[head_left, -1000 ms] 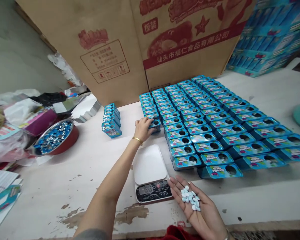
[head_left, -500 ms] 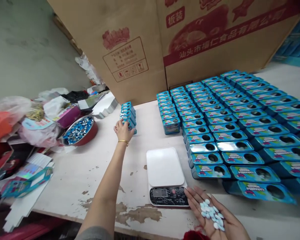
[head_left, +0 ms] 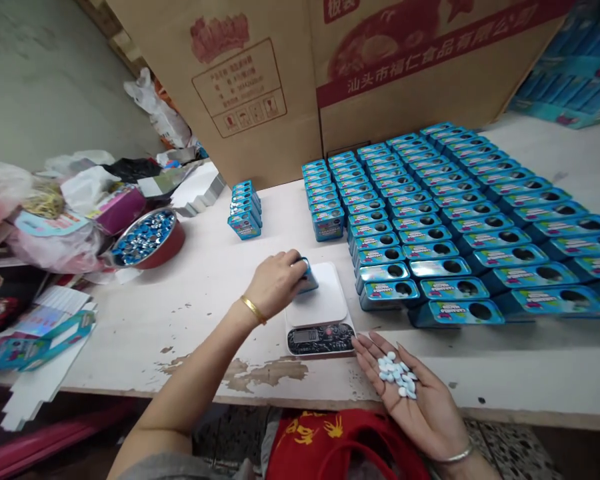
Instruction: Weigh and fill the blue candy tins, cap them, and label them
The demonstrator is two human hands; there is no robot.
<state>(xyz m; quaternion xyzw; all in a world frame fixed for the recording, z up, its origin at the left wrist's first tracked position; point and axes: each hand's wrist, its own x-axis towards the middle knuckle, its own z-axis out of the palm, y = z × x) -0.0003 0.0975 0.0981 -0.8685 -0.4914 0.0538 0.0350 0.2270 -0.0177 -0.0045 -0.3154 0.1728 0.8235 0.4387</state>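
My left hand (head_left: 275,283), with a gold bangle at the wrist, is closed around a small blue tin (head_left: 309,277). It holds the tin at the left part of a white digital scale (head_left: 325,303); whether the tin touches the plate I cannot tell. My right hand (head_left: 405,393) lies palm up near the scale's lower right corner, fingers stretched out. A small heap of pale blue and white candies (head_left: 397,375) rests on its palm. A short row of blue tins (head_left: 245,212) stands beyond my left hand.
Many rows of blue tins with round openings (head_left: 430,233) cover the right of the table. Large cardboard boxes (head_left: 260,80) stand behind. At left are a red bowl (head_left: 176,243) of blue-wrapped pieces, plastic bags (head_left: 55,247) and white card strips (head_left: 30,393).
My left hand has moved from the short row at the back to the scale, bringing one tin. My right hand still holds the candies palm up. The camera view has shifted.
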